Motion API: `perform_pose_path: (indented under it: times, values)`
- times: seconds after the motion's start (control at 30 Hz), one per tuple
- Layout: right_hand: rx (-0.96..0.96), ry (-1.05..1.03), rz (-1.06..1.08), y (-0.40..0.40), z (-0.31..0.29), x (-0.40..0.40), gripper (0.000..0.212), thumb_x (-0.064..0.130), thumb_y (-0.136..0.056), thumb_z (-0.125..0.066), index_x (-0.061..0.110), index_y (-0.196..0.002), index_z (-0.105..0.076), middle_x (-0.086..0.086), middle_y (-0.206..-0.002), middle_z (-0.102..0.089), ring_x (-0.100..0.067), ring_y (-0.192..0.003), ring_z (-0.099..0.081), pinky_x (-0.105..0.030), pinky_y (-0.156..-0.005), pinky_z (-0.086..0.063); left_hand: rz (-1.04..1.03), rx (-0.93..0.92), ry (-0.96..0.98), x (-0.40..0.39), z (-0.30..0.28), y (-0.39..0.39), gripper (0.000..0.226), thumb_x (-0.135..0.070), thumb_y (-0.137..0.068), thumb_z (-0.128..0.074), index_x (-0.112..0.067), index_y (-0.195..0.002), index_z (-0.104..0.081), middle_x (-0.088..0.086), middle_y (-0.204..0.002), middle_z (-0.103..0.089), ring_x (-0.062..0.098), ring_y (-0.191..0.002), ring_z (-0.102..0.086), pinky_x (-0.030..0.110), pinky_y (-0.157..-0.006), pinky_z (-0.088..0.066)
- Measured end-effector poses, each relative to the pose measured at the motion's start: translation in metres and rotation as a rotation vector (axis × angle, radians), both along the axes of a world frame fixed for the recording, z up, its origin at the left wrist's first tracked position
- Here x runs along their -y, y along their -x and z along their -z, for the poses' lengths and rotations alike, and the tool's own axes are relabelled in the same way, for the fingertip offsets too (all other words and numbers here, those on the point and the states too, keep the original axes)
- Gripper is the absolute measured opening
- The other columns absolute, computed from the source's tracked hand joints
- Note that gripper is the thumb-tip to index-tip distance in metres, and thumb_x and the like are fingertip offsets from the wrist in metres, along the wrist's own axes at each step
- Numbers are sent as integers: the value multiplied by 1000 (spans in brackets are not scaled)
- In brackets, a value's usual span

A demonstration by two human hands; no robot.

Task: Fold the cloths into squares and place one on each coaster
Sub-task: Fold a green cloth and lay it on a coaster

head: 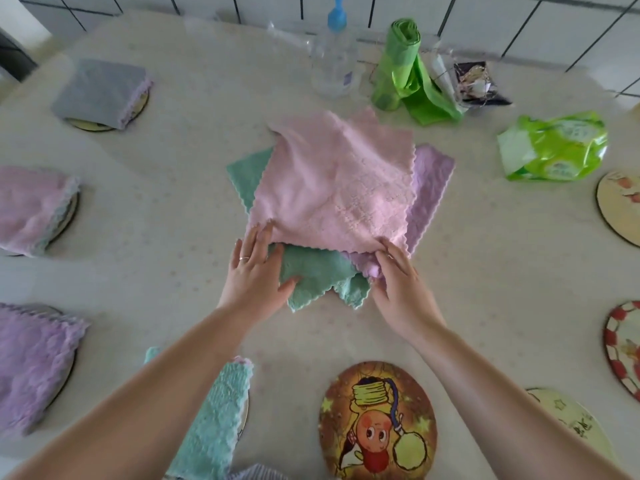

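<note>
A pink cloth lies spread on top of a pile in the table's middle, over a teal cloth and a purple cloth. My left hand rests flat at the pink cloth's near-left corner, fingertips tucked under its edge, thumb on the teal cloth. My right hand pinches the pink cloth's near-right corner. A bare cartoon coaster lies near me. Folded cloths cover coasters on the left: grey, pink, purple and teal.
Bare coasters sit along the right edge. At the back stand a clear bottle with a blue cap, a green bag roll, a green packet and a dark wrapper.
</note>
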State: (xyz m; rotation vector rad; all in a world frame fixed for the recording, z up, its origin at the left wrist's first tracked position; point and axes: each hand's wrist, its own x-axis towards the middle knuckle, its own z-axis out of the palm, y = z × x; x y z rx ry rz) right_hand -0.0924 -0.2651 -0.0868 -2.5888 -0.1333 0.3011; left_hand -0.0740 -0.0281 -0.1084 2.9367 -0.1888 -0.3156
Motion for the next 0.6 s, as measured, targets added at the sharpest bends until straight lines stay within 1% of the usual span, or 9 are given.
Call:
perform_pose_path:
  times: [0.07,0.13,0.17,0.23,0.33,0.43,0.5,0.6]
  values:
    - [-10,4,29,0,0,0,51,18,-91,-48,13,-140,-36,9,-152,-20,-12,-134,-33,-31,-103,-39,-38,4,32,-6,-2,-3,64,-50,-87,-51,-9,-135,-40,1,-157,1,18,-144,6,40,-118,-1]
    - [1,-9,65,1,-3,0,52,19,-91,-49,13,-141,-34,8,-152,-21,-15,-128,-41,-31,-100,-41,-66,38,82,-11,-7,-7,64,-45,-87,-53,-7,-137,-39,1,-156,-10,17,-144,-4,38,-116,-9]
    - [14,-17,83,1,-6,0,53,19,-91,-49,13,-141,-33,7,-152,-21,-16,-127,-42,-33,-100,-41,-76,67,116,-12,-11,-8,61,-42,-88,-54,-6,-135,-42,1,-155,-17,16,-143,-9,38,-115,-14]
    - [42,-26,111,4,-14,0,54,17,-91,-49,11,-142,-33,4,-152,-23,-16,-132,-37,-33,-103,-38,-88,123,189,-13,-19,-10,53,-36,-88,-55,-5,-130,-47,1,-151,-27,17,-141,-17,40,-112,-21]
    - [121,-29,122,8,-31,1,54,14,-91,-50,9,-142,-34,1,-151,-26,-16,-134,-34,-31,-100,-36,-87,226,294,-13,-34,-11,47,-27,-87,-58,-4,-127,-50,6,-143,-41,21,-136,-29,45,-109,-31]
    - [187,-35,125,18,-48,6,54,12,-89,-52,7,-140,-36,-2,-150,-28,-18,-134,-34,-34,-102,-36,-74,343,356,-14,-50,-4,38,-20,-87,-60,-3,-121,-57,9,-133,-51,26,-129,-41,49,-102,-39]
    - [227,-20,140,28,-60,11,55,12,-89,-53,7,-140,-36,-2,-150,-28,-18,-133,-35,-34,-103,-36,-48,407,393,-13,-61,7,35,-19,-85,-57,-3,-115,-61,10,-126,-57,27,-121,-49,49,-96,-44]
    - [285,-4,153,46,-75,21,53,13,-91,-51,8,-141,-35,0,-150,-27,-16,-134,-34,-36,-103,-39,-34,485,498,-12,-71,29,30,-16,-79,-56,-7,-105,-68,8,-114,-64,24,-107,-60,43,-88,-50]
